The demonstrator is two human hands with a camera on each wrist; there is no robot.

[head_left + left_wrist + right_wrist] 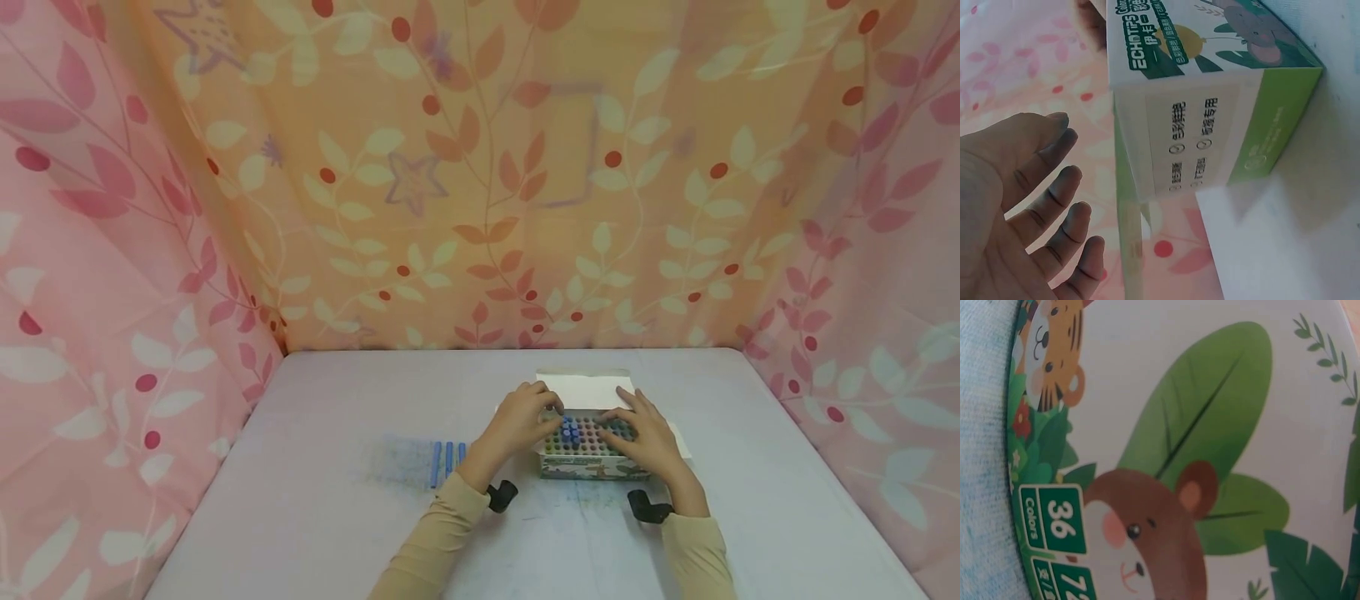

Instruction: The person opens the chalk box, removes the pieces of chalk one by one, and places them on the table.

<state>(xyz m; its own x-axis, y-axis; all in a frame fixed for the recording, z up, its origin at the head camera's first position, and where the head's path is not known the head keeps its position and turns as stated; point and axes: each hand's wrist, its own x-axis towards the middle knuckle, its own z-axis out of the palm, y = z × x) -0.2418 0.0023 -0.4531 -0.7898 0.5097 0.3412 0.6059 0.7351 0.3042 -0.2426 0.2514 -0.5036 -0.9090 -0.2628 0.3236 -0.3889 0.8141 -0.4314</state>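
Observation:
An open chalk box (592,468) printed with animals and leaves stands on the table, packed with coloured chalk sticks in rows. Several blue chalks (572,432) stick up above the others at its left part. My left hand (522,421) hovers at the box's left edge; in the left wrist view its fingers are loosely bent, dark-smudged and hold nothing. Over the right part of the box my right hand (643,432) spreads its fingers, near or on the chalk tops. The right wrist view has only the box front (1210,425), no fingers.
Blue chalk sticks (449,458) lie side by side on the table left of my left forearm, amid blue dust. The box's white lid (585,390) is folded back. Flowered curtains (487,167) enclose the table (315,533) at the back and sides.

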